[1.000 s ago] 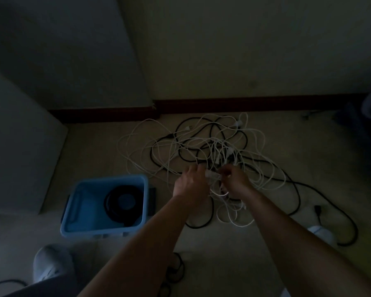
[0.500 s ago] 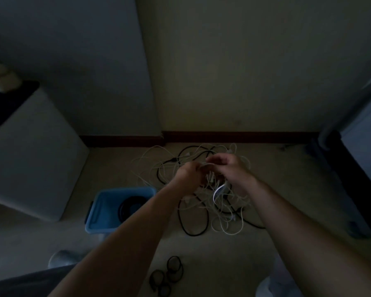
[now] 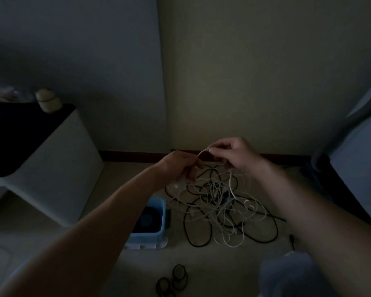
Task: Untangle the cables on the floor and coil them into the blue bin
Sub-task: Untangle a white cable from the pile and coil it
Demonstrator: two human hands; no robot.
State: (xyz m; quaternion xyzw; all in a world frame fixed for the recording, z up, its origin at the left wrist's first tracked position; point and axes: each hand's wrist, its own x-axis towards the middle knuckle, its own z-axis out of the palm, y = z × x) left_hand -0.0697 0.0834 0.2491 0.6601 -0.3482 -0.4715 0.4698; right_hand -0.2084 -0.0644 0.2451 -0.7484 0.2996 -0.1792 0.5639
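Note:
A tangle of white and black cables [image 3: 219, 202] lies on the floor in a dim room. Both hands are raised above it, holding a white cable [image 3: 230, 185] that arcs between them. My left hand [image 3: 180, 166] pinches one part of that cable. My right hand [image 3: 234, 155] pinches it between thumb and fingers, and the rest hangs down into the tangle. The blue bin [image 3: 156, 234] stands on the floor left of the tangle, partly hidden by my left forearm, with a coiled black cable [image 3: 148, 219] inside.
A white cabinet [image 3: 51, 168] with a dark top stands at the left. A small black cable coil [image 3: 174, 279] lies on the floor near me. Walls meet in a corner behind the tangle. A dark piece of furniture edges the right side.
Both hands have risen from the tangle on the floor, lifting the white cable up. The camera has tilted up, showing more wall and the cabinet.

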